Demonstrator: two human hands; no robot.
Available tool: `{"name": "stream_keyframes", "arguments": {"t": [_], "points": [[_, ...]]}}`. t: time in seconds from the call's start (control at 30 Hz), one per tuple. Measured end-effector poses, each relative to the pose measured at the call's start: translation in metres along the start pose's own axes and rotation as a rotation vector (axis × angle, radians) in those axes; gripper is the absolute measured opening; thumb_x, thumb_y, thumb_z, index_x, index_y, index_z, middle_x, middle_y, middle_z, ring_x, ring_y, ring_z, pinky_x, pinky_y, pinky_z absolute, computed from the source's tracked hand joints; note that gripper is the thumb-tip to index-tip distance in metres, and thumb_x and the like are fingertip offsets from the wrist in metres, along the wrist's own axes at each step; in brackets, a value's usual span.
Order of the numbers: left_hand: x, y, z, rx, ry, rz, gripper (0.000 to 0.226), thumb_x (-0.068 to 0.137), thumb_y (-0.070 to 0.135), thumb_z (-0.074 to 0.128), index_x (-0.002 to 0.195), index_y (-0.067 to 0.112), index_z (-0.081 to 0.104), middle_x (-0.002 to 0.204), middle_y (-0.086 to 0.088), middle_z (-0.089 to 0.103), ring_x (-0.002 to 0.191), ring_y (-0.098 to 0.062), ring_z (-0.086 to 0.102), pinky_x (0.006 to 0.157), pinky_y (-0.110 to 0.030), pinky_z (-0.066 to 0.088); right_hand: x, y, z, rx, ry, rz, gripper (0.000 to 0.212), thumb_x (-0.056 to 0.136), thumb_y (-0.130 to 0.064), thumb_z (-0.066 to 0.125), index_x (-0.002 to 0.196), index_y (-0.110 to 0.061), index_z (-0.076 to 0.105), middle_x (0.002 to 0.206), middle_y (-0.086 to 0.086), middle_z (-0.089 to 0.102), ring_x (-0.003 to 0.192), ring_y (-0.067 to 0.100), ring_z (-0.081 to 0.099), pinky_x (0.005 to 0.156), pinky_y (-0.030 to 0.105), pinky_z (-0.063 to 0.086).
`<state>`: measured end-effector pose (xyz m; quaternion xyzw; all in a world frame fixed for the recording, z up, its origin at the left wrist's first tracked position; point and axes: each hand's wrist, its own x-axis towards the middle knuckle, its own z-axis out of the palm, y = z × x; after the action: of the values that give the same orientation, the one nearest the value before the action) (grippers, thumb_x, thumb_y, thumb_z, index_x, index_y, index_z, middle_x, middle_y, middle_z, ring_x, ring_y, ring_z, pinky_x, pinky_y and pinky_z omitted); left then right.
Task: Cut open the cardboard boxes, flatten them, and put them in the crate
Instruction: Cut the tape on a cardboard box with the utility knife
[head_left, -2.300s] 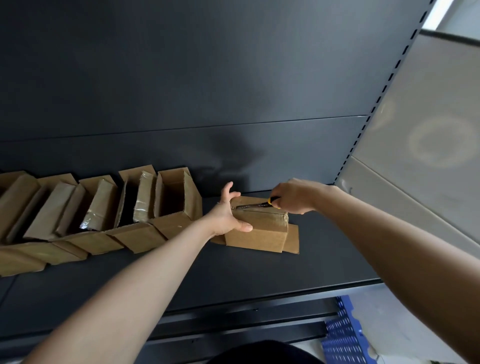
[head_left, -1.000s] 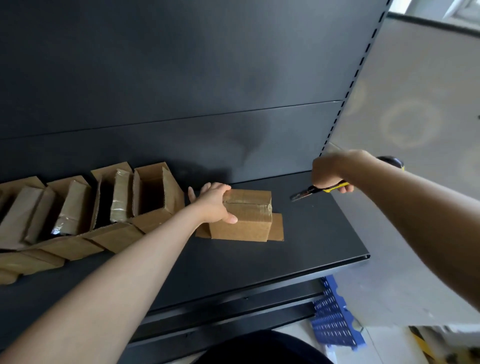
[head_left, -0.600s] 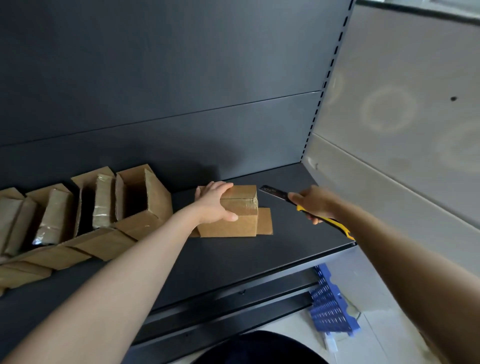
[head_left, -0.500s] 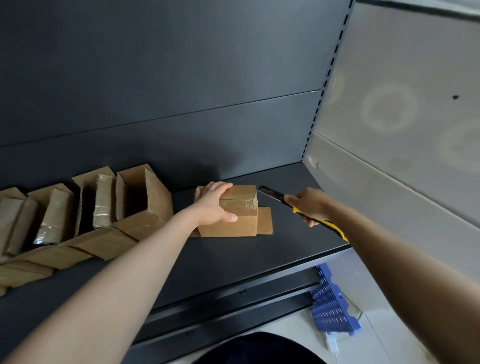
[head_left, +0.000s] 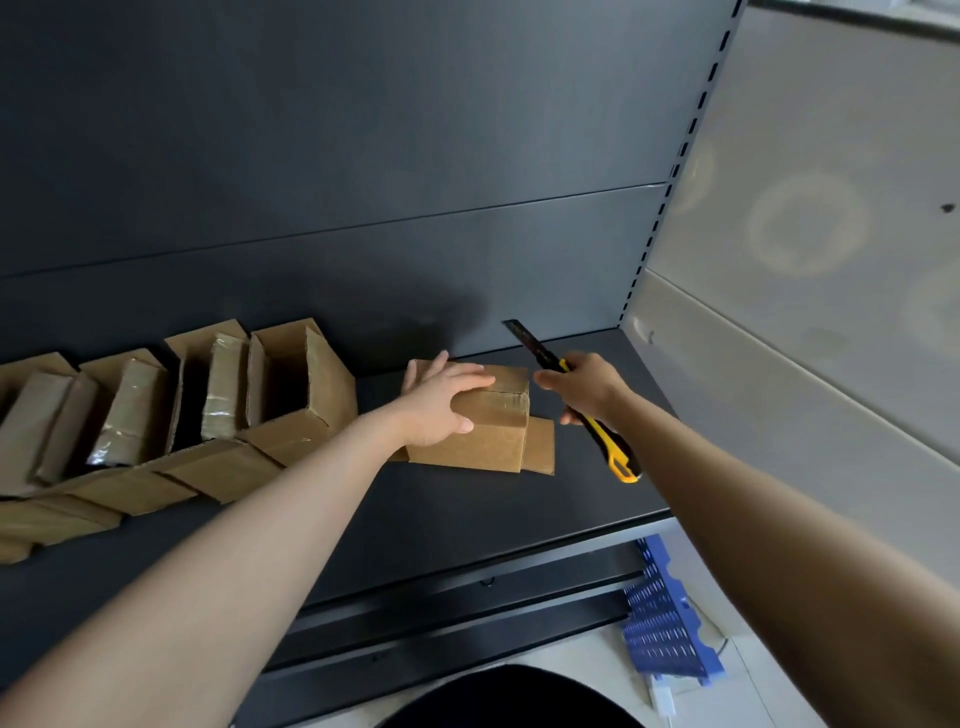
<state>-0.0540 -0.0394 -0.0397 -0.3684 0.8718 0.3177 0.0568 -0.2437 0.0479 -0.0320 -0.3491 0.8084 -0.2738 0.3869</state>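
Observation:
A small taped cardboard box stands on the dark shelf, one flap lying flat at its right. My left hand grips its top left corner, fingers over the top and thumb on the front face. My right hand holds a yellow and black utility knife just right of the box, its blade end pointing up and back towards the shelf wall, its yellow tail towards me. A blue perforated crate shows on the floor below the shelf's right end.
A row of several opened cardboard boxes leans along the shelf at the left, flaps spread forward. The dark back panel rises behind. A pale side wall closes off the right.
My right hand pulled the knife off the box top and swung it out to the right, then brought it back close to the box's right side with the blade turned away. My left hand stayed on the box.

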Motion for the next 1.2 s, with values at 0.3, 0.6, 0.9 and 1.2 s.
{"name": "stream_keyframes", "arguments": {"t": [0.3,0.6,0.9,1.2], "points": [[-0.016,-0.006,0.001,-0.276,0.258,-0.466,0.090,0.073,0.028,0.080,0.143,0.029,0.023,0.141,-0.009,0.018,0.132,-0.031,0.031,0.104,-0.046,0.040,0.004,-0.015,0.011,0.194,-0.131,0.030,0.031,0.092,-0.032,0.062,0.108,-0.006,0.062,0.085,0.008,0.064,0.046,0.016,0.056,0.047,0.024,0.050],[-0.017,0.016,0.011,-0.375,0.392,-0.582,0.105,0.078,0.046,0.072,0.150,0.005,0.007,0.155,-0.016,0.018,0.135,-0.031,0.036,0.095,-0.035,0.045,-0.011,-0.007,0.027,0.117,-0.327,0.137,0.037,0.096,-0.040,0.053,0.108,-0.006,0.061,0.086,0.007,0.071,0.057,0.018,0.061,0.054,0.027,0.050],[-0.020,0.030,0.020,-0.015,0.039,-0.444,0.142,0.053,0.074,0.073,0.151,0.006,-0.004,0.147,-0.009,0.011,0.136,-0.034,0.024,0.104,-0.045,0.039,-0.017,-0.002,0.020,0.137,-0.395,0.225,0.047,0.101,-0.041,0.043,0.115,0.003,0.052,0.092,0.016,0.070,0.069,0.029,0.070,0.068,0.041,0.060],[-0.020,0.050,0.026,0.220,-0.014,-0.424,0.150,0.050,0.085,0.063,0.149,0.002,-0.014,0.152,-0.012,0.009,0.137,-0.035,0.019,0.106,-0.048,0.025,-0.017,-0.003,0.005,-0.040,-0.383,0.210,0.034,0.103,-0.030,0.041,0.119,-0.001,0.048,0.092,0.019,0.069,0.072,0.033,0.069,0.072,0.045,0.059]]}}
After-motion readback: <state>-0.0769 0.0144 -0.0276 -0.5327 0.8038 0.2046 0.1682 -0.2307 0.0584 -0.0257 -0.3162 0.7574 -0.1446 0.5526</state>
